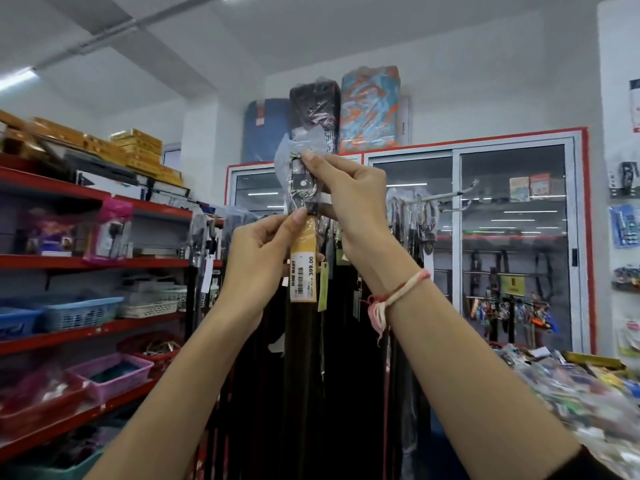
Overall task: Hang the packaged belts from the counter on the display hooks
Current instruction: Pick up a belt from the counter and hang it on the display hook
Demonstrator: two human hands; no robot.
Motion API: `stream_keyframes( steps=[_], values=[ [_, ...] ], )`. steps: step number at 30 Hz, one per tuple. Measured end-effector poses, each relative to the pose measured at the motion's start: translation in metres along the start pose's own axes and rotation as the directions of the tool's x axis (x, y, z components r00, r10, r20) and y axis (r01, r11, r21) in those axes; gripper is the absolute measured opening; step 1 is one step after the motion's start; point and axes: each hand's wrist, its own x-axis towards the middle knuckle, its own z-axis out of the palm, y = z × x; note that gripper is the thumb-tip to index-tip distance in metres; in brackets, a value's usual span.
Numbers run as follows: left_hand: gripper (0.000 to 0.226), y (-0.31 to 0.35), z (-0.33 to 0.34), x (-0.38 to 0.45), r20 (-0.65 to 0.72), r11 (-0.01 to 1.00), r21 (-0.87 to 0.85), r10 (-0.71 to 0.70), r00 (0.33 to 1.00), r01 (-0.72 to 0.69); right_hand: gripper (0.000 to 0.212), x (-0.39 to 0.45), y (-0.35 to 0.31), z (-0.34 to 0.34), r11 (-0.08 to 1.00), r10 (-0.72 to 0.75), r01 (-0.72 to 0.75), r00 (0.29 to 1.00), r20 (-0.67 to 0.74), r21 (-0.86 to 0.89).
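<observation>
I have the long dark belt in its clear plastic sleeve with a yellow price card raised in front of me, hanging straight down between my arms. My left hand is pinched on the sleeve just above the yellow card, thumb on the front. My right hand is pinched on the sleeve's top edge beside the metal buckle, fingertips at the crinkled film. I judge it light and limp, the film slippery, so the stiffer buckle end is the place to hold; the strap will swing freely. The hanging hole is hidden, so I cannot tell where it is. A bare metal display hook juts out to the right, well apart from the package, above other hung belts.
</observation>
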Motion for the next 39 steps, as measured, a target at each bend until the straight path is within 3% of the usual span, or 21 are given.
stream_keyframes(
  steps=[6, 10, 16, 21, 25, 28, 30, 32, 34, 39],
  values=[
    [0.024, 0.003, -0.004, 0.007, -0.014, 0.999, 0.025, 0.048, 0.999, -0.048, 0.031, 0.009, -0.006, 0.005, 1.000, 0.015, -0.015, 1.000, 0.013, -0.020],
    [0.022, 0.000, -0.007, 0.008, -0.020, 0.997, 0.063, 0.046, 0.999, -0.045, 0.012, 0.010, -0.010, 0.002, 0.997, 0.080, -0.081, 0.996, 0.049, 0.019],
    [0.022, 0.000, -0.010, 0.008, -0.009, 0.998, 0.048, 0.034, 0.999, -0.034, 0.007, 0.007, -0.017, 0.002, 0.981, 0.160, -0.170, 0.981, 0.111, 0.088],
    [0.021, 0.003, -0.011, 0.011, -0.004, 0.999, 0.032, -0.013, 1.000, 0.013, 0.007, 0.011, -0.019, 0.006, 0.986, 0.150, -0.154, 0.987, 0.064, 0.065],
    [0.023, 0.002, -0.012, 0.011, 0.025, 0.998, 0.047, -0.051, 0.998, 0.049, 0.024, 0.011, -0.020, 0.007, 0.967, 0.223, -0.230, 0.972, 0.074, 0.110],
    [0.025, -0.004, -0.015, 0.012, 0.051, 0.992, 0.063, -0.114, 0.992, 0.111, 0.019, 0.011, -0.011, 0.005, 0.953, 0.271, -0.277, 0.960, 0.065, 0.125],
    [0.022, -0.011, -0.017, 0.014, 0.064, 0.985, 0.101, -0.146, 0.987, 0.139, 0.020, 0.011, 0.002, 0.004, 0.961, 0.256, -0.257, 0.966, 0.024, 0.098],
    [0.020, -0.022, -0.018, 0.017, 0.058, 0.977, 0.154, -0.157, 0.986, 0.146, 0.008, 0.011, 0.015, 0.005, 0.983, 0.184, -0.183, 0.981, -0.058, 0.020],
    [0.022, -0.031, -0.016, 0.021, 0.025, 0.969, 0.190, -0.166, 0.986, 0.159, 0.022, 0.013, 0.026, 0.005, 0.987, 0.127, -0.138, 0.983, -0.135, -0.078],
    [0.024, -0.043, -0.010, 0.021, -0.096, 0.956, 0.262, -0.113, 0.989, 0.135, 0.011, 0.014, 0.035, 0.000, 0.992, 0.081, -0.094, 0.986, -0.149, -0.084]
  ],
)
